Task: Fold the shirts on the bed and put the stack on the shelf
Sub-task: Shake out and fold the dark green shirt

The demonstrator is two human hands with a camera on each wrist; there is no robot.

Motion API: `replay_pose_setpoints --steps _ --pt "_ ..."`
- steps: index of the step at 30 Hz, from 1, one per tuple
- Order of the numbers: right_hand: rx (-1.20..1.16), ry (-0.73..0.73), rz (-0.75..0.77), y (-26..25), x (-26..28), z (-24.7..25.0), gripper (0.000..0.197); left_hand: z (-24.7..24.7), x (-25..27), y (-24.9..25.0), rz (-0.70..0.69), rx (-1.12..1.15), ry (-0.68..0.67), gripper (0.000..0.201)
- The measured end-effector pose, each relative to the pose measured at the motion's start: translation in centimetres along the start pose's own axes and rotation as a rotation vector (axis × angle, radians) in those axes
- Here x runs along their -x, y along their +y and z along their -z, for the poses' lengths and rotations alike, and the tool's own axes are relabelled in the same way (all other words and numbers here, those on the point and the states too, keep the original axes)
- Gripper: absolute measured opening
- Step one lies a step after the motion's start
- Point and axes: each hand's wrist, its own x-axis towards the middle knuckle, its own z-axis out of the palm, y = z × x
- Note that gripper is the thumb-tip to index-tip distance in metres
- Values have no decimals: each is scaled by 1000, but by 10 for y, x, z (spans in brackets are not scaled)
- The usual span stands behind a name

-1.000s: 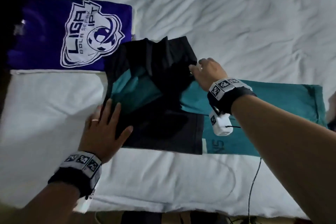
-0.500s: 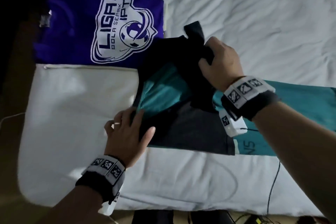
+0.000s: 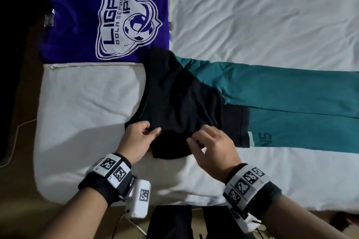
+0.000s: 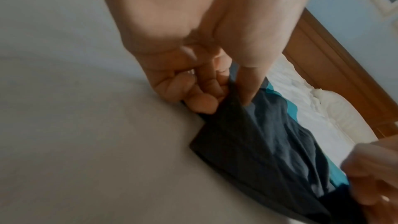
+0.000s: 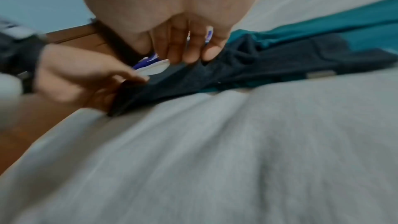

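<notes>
A home bedroom. A bed (image 3: 252, 15) with a rumpled white sheet fills the head view, with a folded purple shirt (image 3: 77, 25) lying on it at 10 o'clock. The left wrist view shows a wooden bed frame (image 4: 336, 74) against a pale blue wall (image 4: 344, 14) at 2 o'clock.

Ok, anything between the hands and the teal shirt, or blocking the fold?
Nothing visible. The left hand and right hand both already pinch the black part of the teal shirt at its near edge. The purple shirt lies folded beyond it, at the far left. No shelf is in view.
</notes>
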Motion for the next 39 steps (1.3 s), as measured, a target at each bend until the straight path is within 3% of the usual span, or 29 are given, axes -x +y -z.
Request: replay_pose_setpoints --steps 2,3,6,8,11,14,16,19,22,26,30,35,39 --pt "4 144 -245 11 -5 7 26 -2 5 -5 23 16 29 45" --pt "16 141 -380 17 -9 11 29 -3 6 -9 46 39 42 43" --pt "63 -115 -734 28 -21 22 42 -3 9 -13 111 107 29 36" --pt "42 -248 -783 32 -24 24 38 -2 14 -8 108 135 7 34" --pt "-181 -175 -747 37 -19 26 29 1 19 -4 103 243 -18 31" --pt "-401 -36 -643 42 0 26 36 4 23 -4 94 290 25 28" --pt "-289 -145 -557 48 10 24 39 9 24 -8 112 102 50 20" --pt "-46 -357 -496 53 14 25 35 22 20 -7 155 -136 -59 19" --pt "100 -283 -455 49 -1 28 21 39 9 5 111 -285 -7 24" --pt "144 -199 -277 18 -42 29 25 61 -19 26 18 -284 195 17" --pt "137 -203 -153 -17 -89 10 29 75 -57 42 -82 -273 325 7" --pt "191 -306 -146 -45 -137 -25 31 77 -97 50 -216 -227 355 5" --pt "317 -377 -185 -53 -157 -41 49 74 -120 60 -305 -230 335 11"
